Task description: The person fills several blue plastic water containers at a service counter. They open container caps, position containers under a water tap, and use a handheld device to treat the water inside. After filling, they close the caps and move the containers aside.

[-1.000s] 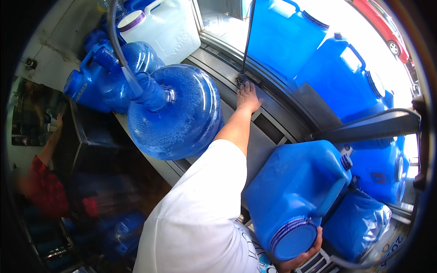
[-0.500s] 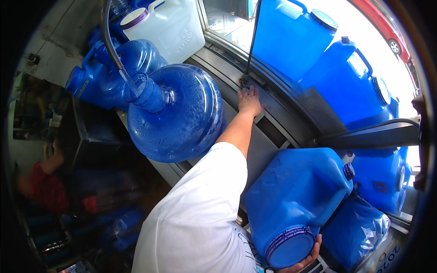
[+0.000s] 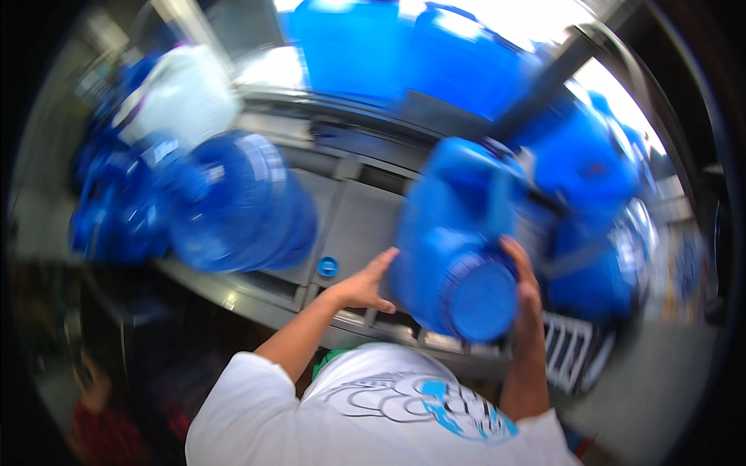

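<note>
A blue slim water container (image 3: 426,256) with a carry handle is in front of me on the metal counter, its wide round screw cap toward me. My right hand (image 3: 526,283) grips it from the right, beside that cap. Just left of the container, my left hand (image 3: 361,287) is open, thumb and fingers apart; its fingertips come close to the container's side, and I cannot tell whether they touch. A small blue cap (image 3: 327,266) lies on the counter left of that hand. The picture is smeared by motion.
A round blue water bottle (image 3: 249,202) lies on the left, near a whitish container (image 3: 183,97). Blue containers (image 3: 350,50) stand beyond the window ledge, and more blue ones (image 3: 583,159) are at the right. A person's red sleeve (image 3: 109,431) shows at lower left.
My view has swung to the right. The left hand has come back from the window ledge to beside the blue container. The right hand now shows at the cap's right side.
</note>
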`<state>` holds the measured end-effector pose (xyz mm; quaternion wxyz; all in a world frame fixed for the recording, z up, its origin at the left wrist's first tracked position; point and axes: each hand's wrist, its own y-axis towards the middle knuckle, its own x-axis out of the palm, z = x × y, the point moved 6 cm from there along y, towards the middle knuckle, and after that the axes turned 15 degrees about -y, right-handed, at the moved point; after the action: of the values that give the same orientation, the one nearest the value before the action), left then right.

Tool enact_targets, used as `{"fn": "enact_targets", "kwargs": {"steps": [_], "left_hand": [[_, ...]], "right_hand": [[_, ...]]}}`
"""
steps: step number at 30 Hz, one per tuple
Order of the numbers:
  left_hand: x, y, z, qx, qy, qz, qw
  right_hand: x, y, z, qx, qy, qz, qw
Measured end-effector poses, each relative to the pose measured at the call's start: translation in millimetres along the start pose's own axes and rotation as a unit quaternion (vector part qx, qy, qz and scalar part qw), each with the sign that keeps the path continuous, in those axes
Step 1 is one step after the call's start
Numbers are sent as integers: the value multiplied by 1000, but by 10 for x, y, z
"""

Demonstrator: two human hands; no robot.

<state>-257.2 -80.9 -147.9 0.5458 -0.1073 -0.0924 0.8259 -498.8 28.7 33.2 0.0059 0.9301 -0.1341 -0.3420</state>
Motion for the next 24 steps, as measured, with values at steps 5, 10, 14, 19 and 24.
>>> {"fn": "enact_targets", "kwargs": {"steps": [5, 10, 14, 19, 24], "left_hand": [[291, 137, -3, 6, 20, 5, 1000], [563, 183, 266, 6, 68, -85, 994], [912, 410, 342, 51, 65, -96, 992], [1839, 860, 468, -6, 65, -53, 996], [2631, 1605, 762, -20, 47, -3, 999]], "right_hand": [[-60, -278, -150, 4, -104, 21, 994], [-131, -904, -115, 77, -151, 59, 984], [-458, -1185, -66, 144, -233, 66, 960], [-965, -1314, -96, 211, -384, 111, 892], [-1665, -1223, 541, 174, -467, 190, 846]]}}
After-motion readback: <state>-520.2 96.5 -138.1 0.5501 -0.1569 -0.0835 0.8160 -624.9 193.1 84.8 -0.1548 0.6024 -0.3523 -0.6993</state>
